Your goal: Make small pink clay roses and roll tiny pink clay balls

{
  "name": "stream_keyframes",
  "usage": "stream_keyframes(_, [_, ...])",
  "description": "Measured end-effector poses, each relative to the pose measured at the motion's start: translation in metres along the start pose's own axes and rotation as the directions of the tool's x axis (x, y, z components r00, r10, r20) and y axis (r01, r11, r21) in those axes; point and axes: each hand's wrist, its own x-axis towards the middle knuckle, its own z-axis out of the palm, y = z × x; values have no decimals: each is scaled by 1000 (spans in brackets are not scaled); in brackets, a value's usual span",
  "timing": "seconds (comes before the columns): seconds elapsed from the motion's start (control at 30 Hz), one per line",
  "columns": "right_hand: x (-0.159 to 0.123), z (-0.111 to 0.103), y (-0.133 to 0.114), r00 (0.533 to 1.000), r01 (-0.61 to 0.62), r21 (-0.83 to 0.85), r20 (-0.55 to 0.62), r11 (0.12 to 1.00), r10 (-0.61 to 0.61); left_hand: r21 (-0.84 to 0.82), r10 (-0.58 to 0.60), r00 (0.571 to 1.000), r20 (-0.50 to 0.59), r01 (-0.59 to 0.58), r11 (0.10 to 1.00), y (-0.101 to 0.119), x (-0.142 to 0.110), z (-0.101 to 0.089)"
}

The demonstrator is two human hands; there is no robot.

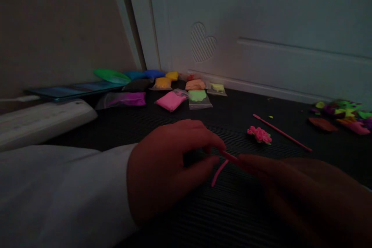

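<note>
My right hand (308, 190) is closed around a slim pink stick (231, 157), whose tip points toward my left hand. A narrow pink strip (219, 172), which looks like modelling clay, hangs from near that tip and curves down toward the table. My left hand (171, 159) is curled, with the index fingertip touching the stick's tip and the thumb close by the strip. Its fingers appear pinched at the strip's upper end, though the dim light blurs the contact. Just beyond my right hand lies a cluster of small pink clay roses (259, 135) with green edges.
A second pink stick (281, 132) lies on the black table (174, 124). Clay packets, including a pink one (171, 100) and a purple one (130, 99), sit at the back. Colourful clay pieces (345, 114) are right; a white power strip (46, 120) and tablet (75, 90) are left.
</note>
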Motion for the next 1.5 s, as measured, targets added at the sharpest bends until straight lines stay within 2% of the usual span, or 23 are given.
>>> stream_keyframes(0.1, [2, 1, 1, 998, 57, -50, 17, 997, -56, -14, 81, 996, 46, -81, 997, -4, 0, -1])
stream_keyframes(0.23, [2, -1, 1, 993, 117, -45, 40, 992, -115, -3, 119, 990, 77, -119, 993, -6, 1, -1])
stream_keyframes(0.43, [1, -8, -4, 991, 128, -86, -30, 988, -131, -4, 70, 997, 42, -70, 998, -5, -1, 2])
stream_keyframes(0.67, [7, -17, -8, 983, 117, -68, 150, 991, -106, 62, 109, 987, 117, -117, 991, -8, 0, 1])
stream_keyframes(0.83, [10, -14, -9, 980, 128, -47, 156, 991, -120, 72, 101, 987, 126, -110, 991, -6, -1, 3])
stream_keyframes(0.9, [11, -13, -10, 984, 80, -56, 163, 995, -70, 59, 96, 989, 110, -102, 993, -5, -1, 3])
stream_keyframes(1.0, [12, -13, -11, 990, -4, -96, 142, 995, 17, 52, 72, 996, 48, -75, 996, -3, -2, 3])
stream_keyframes(1.1, [10, -11, -9, 992, -1, -115, 122, 993, 15, 29, 64, 998, 4, -64, 998, -1, -4, 3])
stream_keyframes(1.17, [8, -8, -8, 995, 3, -114, 103, 993, 9, 6, 87, 996, 32, -87, 996, -1, -5, 4])
stream_keyframes(1.23, [6, -3, -7, 999, -4, -106, 37, 994, 8, 5, 103, 992, 71, -103, 995, 0, -6, 5])
stream_keyframes(1.33, [5, 2, -6, 999, -8, -100, -48, 995, 3, 33, 80, 994, 74, -83, 996, 1, -5, 5])
stream_keyframes(1.5, [5, 5, -2, 999, -17, -87, -44, 996, 13, 93, -5, 1000, 30, 2, 996, 2, -4, 3])
